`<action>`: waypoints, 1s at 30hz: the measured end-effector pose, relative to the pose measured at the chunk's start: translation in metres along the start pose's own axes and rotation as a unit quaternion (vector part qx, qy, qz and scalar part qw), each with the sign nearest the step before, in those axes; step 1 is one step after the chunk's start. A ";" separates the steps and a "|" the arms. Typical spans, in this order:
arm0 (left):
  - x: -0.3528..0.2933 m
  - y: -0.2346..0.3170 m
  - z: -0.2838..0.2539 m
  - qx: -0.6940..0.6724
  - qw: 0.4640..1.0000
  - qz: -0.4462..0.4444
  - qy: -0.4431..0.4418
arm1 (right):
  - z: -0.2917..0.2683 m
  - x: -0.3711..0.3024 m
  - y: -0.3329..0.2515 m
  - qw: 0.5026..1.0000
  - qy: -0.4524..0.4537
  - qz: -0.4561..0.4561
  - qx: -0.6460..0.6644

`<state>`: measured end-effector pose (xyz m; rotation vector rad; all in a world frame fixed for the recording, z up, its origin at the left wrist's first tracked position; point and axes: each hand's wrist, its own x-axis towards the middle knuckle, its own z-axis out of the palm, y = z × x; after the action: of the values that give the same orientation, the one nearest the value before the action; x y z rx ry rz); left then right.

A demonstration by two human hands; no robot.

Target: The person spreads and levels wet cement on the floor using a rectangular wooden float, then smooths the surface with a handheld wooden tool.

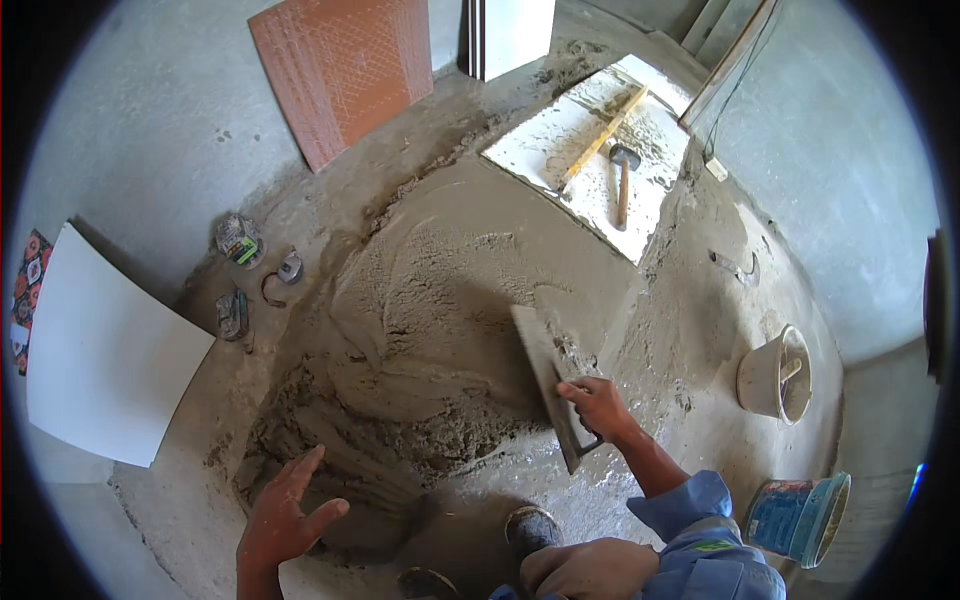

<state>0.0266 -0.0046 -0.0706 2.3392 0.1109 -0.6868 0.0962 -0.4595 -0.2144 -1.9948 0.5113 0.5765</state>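
My right hand is wrapped round the handle of a long flat plastering trowel, its blade tilted over the right edge of the wet mortar bed. The grey wet mortar spreads across the floor, smoother at the far side and rough and lumpy nearer me. My left hand hovers at the near left of the mortar with thumb and fingers apart, holding nothing. Beyond the mortar lies a white tile panel smeared with cement, bearing a rubber mallet and a yellow level.
A whitish bucket and a blue bucket lie at the right. A curved tool rests on the floor. White panel leans on the left wall, a reddish tile at the back. Small items, including a plastic container, sit left.
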 end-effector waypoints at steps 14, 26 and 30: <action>-0.012 0.009 -0.009 0.009 0.997 0.075 -0.018 | 0.131 0.031 -0.060 0.983 -0.120 -0.127 -0.056; -0.005 0.007 -0.003 0.011 0.998 0.065 -0.006 | 0.211 -0.004 -0.058 0.925 -0.296 -0.194 -0.138; -0.015 -0.006 -0.009 0.007 1.000 0.024 -0.003 | 0.204 -0.011 -0.062 0.907 -0.333 -0.217 -0.141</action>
<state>0.0162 0.0074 -0.0607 2.3453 0.0474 -0.6736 0.0857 -0.2499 -0.2520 -1.9256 -0.4478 1.0228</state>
